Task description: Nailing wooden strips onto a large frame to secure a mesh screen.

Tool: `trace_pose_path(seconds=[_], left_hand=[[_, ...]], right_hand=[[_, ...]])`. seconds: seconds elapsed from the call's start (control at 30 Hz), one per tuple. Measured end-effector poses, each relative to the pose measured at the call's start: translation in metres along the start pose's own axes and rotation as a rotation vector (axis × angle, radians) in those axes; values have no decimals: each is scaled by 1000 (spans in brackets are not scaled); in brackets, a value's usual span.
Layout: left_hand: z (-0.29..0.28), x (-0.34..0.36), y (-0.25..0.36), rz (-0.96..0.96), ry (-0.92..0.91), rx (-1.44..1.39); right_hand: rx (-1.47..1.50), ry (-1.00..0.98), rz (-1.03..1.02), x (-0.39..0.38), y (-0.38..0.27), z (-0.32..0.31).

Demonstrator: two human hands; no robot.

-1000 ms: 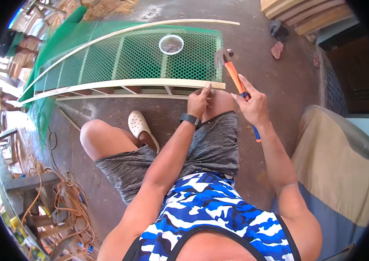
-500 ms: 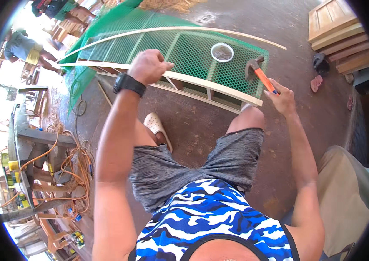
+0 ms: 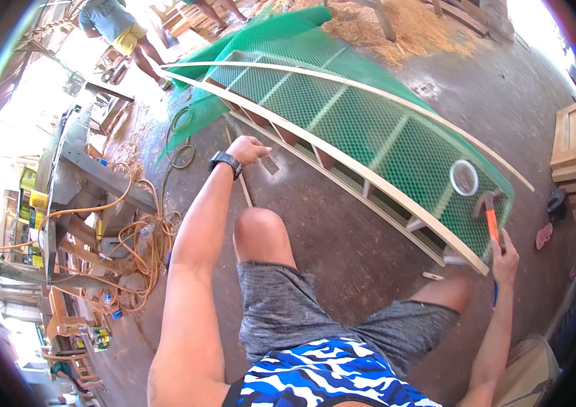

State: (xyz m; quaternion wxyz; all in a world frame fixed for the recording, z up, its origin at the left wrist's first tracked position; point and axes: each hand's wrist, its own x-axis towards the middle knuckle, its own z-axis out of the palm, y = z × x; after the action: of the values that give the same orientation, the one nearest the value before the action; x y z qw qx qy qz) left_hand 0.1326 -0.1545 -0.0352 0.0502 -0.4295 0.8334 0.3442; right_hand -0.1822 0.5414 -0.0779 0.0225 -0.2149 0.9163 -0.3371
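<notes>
A claw hammer (image 3: 492, 224) is grasped by its orange handle in the right hand (image 3: 505, 261), its head held up over the right end of a wooden frame (image 3: 324, 159) covered with green mesh (image 3: 383, 132). Just left of the hammer head, a round white tub (image 3: 464, 178) is set on the mesh. Below and left of this grip, the near edge is lined by a pale wooden strip (image 3: 369, 170), its end close to the right wrist. By a second strip (image 3: 362, 86), farther out, the frame's right end is overshot. The left hand (image 3: 247, 150) is held with fingers curled, apart from the near edge; whether anything is gripped cannot be told. Between that hand and the right knee, brown floor (image 3: 342, 237) is exposed.
</notes>
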Motion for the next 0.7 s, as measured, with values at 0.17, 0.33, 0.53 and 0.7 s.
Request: trace_pose_path(seconds=[0.17, 0.33, 0.53, 0.7], left_hand=[[-25, 85, -55, -137, 40, -481], [-70, 179, -99, -236, 363, -1068], [-135, 294, -182, -355, 631, -1345], [-178, 342, -245, -320, 569, -1301]], right_hand=[[-240, 64, 189, 2, -9, -10], [-340, 93, 106, 6, -147, 35], [-298, -112, -196, 14, -304, 144], [-223, -258, -321, 30, -400, 237]])
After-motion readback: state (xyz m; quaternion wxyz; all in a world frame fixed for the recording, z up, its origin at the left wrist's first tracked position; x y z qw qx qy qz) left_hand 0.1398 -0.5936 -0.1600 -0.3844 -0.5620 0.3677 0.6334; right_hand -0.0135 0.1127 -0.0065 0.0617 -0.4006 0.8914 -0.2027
